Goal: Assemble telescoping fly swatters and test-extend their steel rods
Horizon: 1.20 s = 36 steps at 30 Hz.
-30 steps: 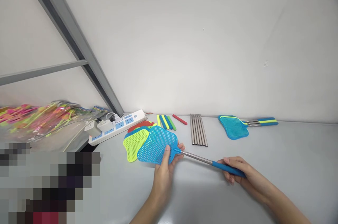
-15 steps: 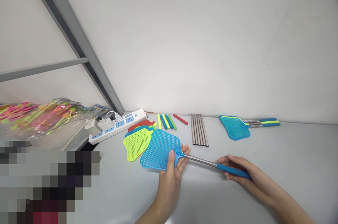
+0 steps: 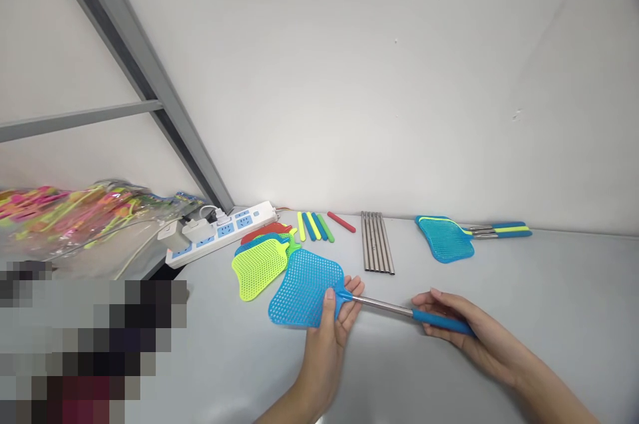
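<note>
Both hands on one blue swatter (image 3: 305, 287), held over the near middle of the tabletop (image 3: 219, 351), head to the left, handle to the right. Left hand (image 3: 324, 337): thumb on top of the mesh near the neck, other fingers underneath — gripping the head between them. Right hand (image 3: 486, 337): fingers curled loosely around the blue handle (image 3: 442, 322), thumb side up, gripping it. Metal rod (image 3: 383, 306) shows bare between the hands, one end at the neck, the other at the handle.

Left of the held swatter and a bit farther: yellow head (image 3: 259, 269) on top of an overlapping pile, with blue, red and green ones showing under or behind it. Far middle: row of yellow, blue and green sticks (image 3: 318, 227), then a red stick (image 3: 341, 222) set slightly apart, then metal tubes (image 3: 378, 243) side by side. Far right: stack of swatters (image 3: 446, 241), handles pointing right. Far left: white power strip (image 3: 259, 213) with plugs in it — bagged colorful items (image 3: 100, 211) beyond its left end.
</note>
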Motion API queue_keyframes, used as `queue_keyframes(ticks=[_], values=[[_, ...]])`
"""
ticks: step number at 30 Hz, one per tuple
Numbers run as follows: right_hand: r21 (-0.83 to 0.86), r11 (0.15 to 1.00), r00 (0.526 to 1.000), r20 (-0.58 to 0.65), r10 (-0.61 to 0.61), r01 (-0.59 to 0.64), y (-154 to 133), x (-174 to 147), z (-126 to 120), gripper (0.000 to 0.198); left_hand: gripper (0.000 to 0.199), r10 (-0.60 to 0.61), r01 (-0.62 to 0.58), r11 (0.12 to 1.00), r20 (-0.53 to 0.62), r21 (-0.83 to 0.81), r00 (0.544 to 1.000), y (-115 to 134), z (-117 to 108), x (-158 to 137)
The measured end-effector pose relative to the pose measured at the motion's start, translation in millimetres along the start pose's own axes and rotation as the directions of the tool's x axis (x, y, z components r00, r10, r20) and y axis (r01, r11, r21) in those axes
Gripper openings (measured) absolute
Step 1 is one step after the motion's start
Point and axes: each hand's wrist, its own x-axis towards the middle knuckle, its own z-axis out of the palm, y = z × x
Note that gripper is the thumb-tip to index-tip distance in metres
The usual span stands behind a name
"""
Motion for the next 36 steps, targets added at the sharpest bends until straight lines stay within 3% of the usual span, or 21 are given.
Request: queue_keyframes(ticks=[15, 22, 36], values=[[-0.051, 0.999, 1.0, -0.012, -0.019, 0.019, 2.4, 3.4, 6.6, 0.022, 0.032, -0.012, 0.012, 0.999, -0.003, 0.034, 1.0, -8.7, -3.0, -0.2], [-0.035, 0.999, 0.996, 0.085, 0.004, -0.001, 4.2, 3.6, 8.7, 0.021, 0.032, -0.037, 0.038, 0.998, -0.02, 0.045, 0.999, -10.9, -3.8, -3.6], [-0.019, 1.0, 0.996, 0.083, 0.012, -0.01, 1.8, -0.5, 10.5, 0.023, 0.031, -0.023, 0.024, 0.999, -0.014, 0.044, 1.0, -13.2, -3.5, -7.9]])
